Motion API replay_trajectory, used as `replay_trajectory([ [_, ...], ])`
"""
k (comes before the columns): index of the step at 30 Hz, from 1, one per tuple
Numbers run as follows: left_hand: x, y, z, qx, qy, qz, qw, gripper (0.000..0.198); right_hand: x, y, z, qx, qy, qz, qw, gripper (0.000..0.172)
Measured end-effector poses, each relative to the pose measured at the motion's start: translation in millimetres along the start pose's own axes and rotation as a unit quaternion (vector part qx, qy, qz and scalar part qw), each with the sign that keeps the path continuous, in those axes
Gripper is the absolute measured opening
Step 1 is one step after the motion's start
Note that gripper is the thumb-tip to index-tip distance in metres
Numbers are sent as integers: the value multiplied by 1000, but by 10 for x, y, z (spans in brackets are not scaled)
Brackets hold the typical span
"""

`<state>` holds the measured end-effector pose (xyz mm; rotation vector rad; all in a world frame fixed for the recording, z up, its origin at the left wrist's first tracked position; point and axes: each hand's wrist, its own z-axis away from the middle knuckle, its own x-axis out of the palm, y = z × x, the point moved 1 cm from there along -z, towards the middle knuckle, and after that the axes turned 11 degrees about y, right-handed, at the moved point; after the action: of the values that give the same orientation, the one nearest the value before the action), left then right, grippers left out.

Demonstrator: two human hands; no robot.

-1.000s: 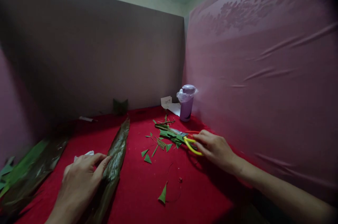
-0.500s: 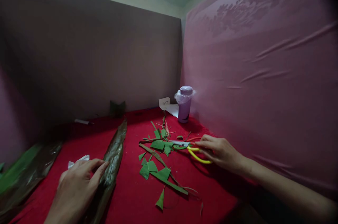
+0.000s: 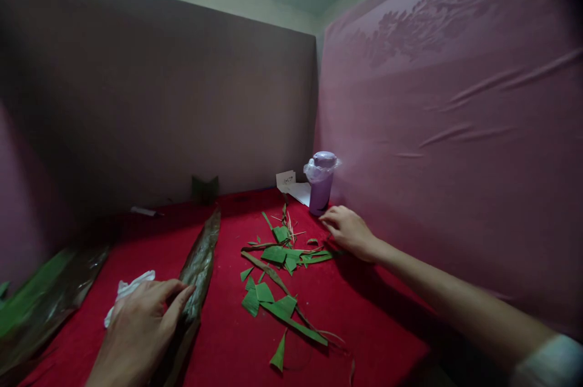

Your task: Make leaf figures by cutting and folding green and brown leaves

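Note:
A long, dark, dried-looking leaf (image 3: 206, 253) runs away from me on the red cloth. My left hand (image 3: 139, 326) lies over its near left edge, thumb and fingers closed on it. My right hand (image 3: 348, 230) reaches in from the right, fingers bent and a little apart, with nothing visible in them. Its fingertips are just in front of the purple tumbler (image 3: 320, 189), close to the far end of the cut green leaf scraps (image 3: 274, 253). No scissors can be seen.
More green pieces (image 3: 264, 293) and thin brown strips (image 3: 268, 271) litter the red cloth (image 3: 228, 356). Crumpled white tissue (image 3: 132, 284) sits by my left hand. A wrapped green leaf (image 3: 40, 290) lies far left. White paper (image 3: 298, 192) is behind the tumbler, and walls enclose the back and right.
My right hand has let go of the yellow-and-red-handled scissors, which have gone from view, and has moved forward and left toward the tumbler. My left hand stays on the dark leaf.

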<state>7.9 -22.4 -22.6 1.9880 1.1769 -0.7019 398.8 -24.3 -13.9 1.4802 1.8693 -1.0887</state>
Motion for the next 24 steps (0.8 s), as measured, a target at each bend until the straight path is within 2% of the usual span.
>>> replay_trajectory([
  [3, 36, -11, -1, 12, -55, -15, 998, 29, 351, -169, -453, 22, -51, -76, 996, 19],
  [5, 42, -13, 2, 13, -64, -23, 998, 30, 600, -237, -711, 56, -83, -113, 989, 23],
  [8, 40, -15, 12, 13, -71, -26, 997, 30, 880, -316, -968, 106, -116, -154, 975, 24],
  [10, 39, -27, 17, 12, -71, -26, 997, 29, 970, -379, -1068, 124, -127, -184, 967, 24],
  [13, 34, -53, 12, 13, -56, -30, 998, 29, 949, -502, -1150, 122, -126, -238, 955, 27],
  [16, 28, -65, 2, 3, -52, -25, 998, 29, 768, -633, -1120, 85, -116, -296, 944, 28],
  [18, 26, -61, -2, -4, -56, -12, 998, 28, 607, -694, -1013, 48, -131, -329, 934, 33],
  [20, 27, -51, -3, -3, -60, -2, 998, 28, 464, -711, -863, 8, -175, -347, 921, 38],
  [22, 31, -42, -2, 1, -59, -1, 998, 27, 381, -672, -725, -18, -214, -343, 915, 34],
  [24, 36, -40, 3, 4, -56, -2, 998, 27, 369, -585, -637, -18, -205, -322, 924, 29],
])
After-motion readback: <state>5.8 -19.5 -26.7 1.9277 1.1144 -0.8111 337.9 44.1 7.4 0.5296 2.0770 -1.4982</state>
